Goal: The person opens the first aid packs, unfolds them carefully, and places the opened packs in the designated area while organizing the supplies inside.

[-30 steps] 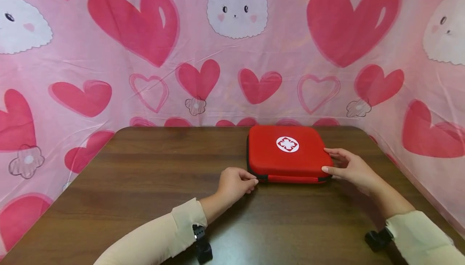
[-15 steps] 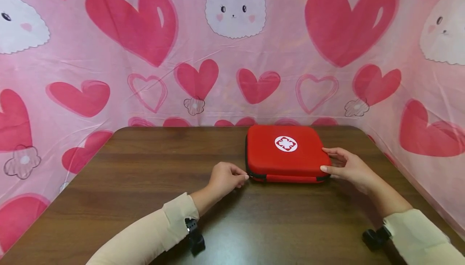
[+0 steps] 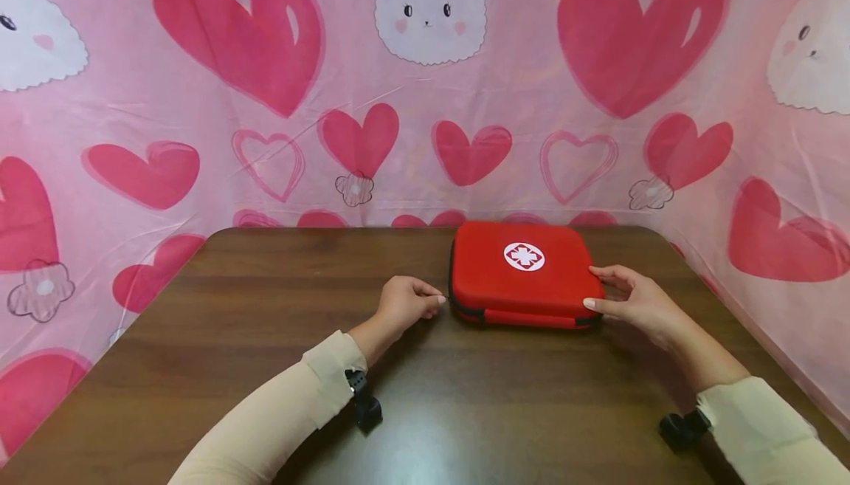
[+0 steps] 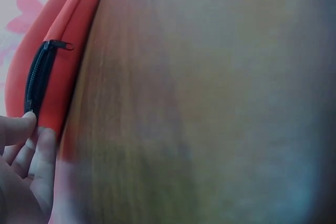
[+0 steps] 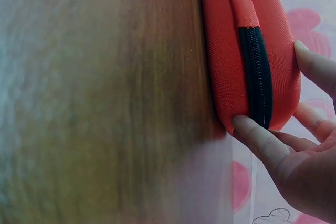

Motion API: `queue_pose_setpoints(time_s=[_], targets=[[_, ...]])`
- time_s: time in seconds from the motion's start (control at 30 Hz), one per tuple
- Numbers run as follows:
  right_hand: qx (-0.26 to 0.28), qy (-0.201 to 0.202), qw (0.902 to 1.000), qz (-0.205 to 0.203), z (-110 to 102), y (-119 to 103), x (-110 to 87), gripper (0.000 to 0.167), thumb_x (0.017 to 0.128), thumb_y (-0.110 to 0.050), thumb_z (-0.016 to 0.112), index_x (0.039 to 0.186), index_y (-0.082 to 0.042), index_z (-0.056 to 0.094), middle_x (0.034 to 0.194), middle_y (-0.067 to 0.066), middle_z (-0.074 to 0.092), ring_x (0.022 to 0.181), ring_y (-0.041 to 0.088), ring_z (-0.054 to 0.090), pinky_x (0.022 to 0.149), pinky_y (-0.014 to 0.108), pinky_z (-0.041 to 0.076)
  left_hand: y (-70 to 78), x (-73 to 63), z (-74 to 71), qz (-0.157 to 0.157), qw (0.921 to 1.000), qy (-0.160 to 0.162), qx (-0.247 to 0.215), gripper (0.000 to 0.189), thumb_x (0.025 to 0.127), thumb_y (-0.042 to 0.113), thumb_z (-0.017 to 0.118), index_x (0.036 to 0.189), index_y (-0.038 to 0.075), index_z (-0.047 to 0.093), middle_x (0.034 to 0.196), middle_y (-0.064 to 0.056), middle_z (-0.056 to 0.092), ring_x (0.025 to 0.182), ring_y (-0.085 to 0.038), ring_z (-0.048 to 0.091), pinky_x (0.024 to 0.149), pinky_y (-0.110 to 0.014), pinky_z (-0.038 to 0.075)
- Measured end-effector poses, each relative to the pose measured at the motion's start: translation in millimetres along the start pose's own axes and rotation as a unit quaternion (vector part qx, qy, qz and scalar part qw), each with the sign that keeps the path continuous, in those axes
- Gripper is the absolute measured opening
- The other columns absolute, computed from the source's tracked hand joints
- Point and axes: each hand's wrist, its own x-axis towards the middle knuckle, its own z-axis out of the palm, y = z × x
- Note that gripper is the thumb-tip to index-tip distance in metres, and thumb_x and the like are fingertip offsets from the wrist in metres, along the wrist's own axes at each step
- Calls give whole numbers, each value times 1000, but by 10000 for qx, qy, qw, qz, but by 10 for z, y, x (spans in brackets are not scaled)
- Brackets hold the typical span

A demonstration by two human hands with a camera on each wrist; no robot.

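A red first-aid case [image 3: 524, 278] with a white cross emblem lies flat on the table, its lid down. At its left side, my left hand [image 3: 401, 304] pinches a zipper pull [image 4: 31, 112] between thumb and finger. Another zipper pull [image 4: 67, 46] hangs loose beside the front strip, at one end of the black zipper [image 4: 39, 74]. My right hand [image 3: 644, 308] holds the case's right end, thumb and fingers spread around the corner. Over there the zipper teeth [image 5: 257, 66] look closed. Inside the case nothing can be seen.
The brown wooden table [image 3: 299, 278] spreads to the left and in front of the case. Behind it and along the sides hangs a pink cloth [image 3: 412, 86] with hearts and rabbits. A black wrist camera [image 3: 367, 411] sits under the left sleeve.
My left hand has drawn the zipper pull leftward and around the case's front left corner, onto the left side. The right hand keeps its hold, and the case stays nearly in place.
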Motion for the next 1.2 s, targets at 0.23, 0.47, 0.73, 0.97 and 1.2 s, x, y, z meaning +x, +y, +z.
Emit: queue_pose_setpoints(time_s=[0.23, 0.47, 0.73, 0.97, 1.2], targets=[[-204, 117, 9997, 25, 10, -7, 30, 71, 88, -21, 74, 143, 6, 38, 143, 32, 41, 126, 42, 45, 78, 27, 56, -1, 145, -21, 3, 9997, 160, 189, 8, 81, 10, 79, 81, 3, 78, 63, -3, 68, 52, -10, 63, 54, -26, 55], [-227, 9, 9996, -154, -18, 0, 72, 68, 88, -19, 74, 141, 8, 41, 142, 32, 42, 124, 37, 49, 79, 22, 54, -11, 254, -57, 114, 9993, 310, 196, 8, 81, 11, 79, 82, 3, 78, 63, -3, 68, 52, -9, 62, 51, -23, 52], [-18, -161, 9998, 84, -97, 14, 103, 71, 90, -22, 71, 145, 5, 34, 146, 35, 34, 107, 32, 59, 77, 37, 58, -34, 213, -77, 325, 9985, -378, 208, 8, 82, 9, 78, 84, 1, 77, 66, -4, 69, 56, -12, 64, 51, -25, 52], [311, -206, 9985, 407, -57, -11, 189, 82, 88, -28, 74, 151, -1, 28, 150, 31, 29, 100, 28, 61, 77, 42, 58, -48, 153, -126, 595, 9952, -730, 266, 6, 82, 8, 78, 82, 2, 77, 67, -4, 70, 55, -11, 63, 55, -28, 55], [553, -411, 9964, 498, -74, 16, 186, 85, 90, -23, 73, 154, -3, 22, 152, 31, 24, 104, 26, 59, 82, 41, 57, -58, 143, -163, 938, 9916, -510, 732, 5, 81, 11, 79, 79, 6, 78, 63, 1, 68, 54, -11, 63, 52, -27, 53]])
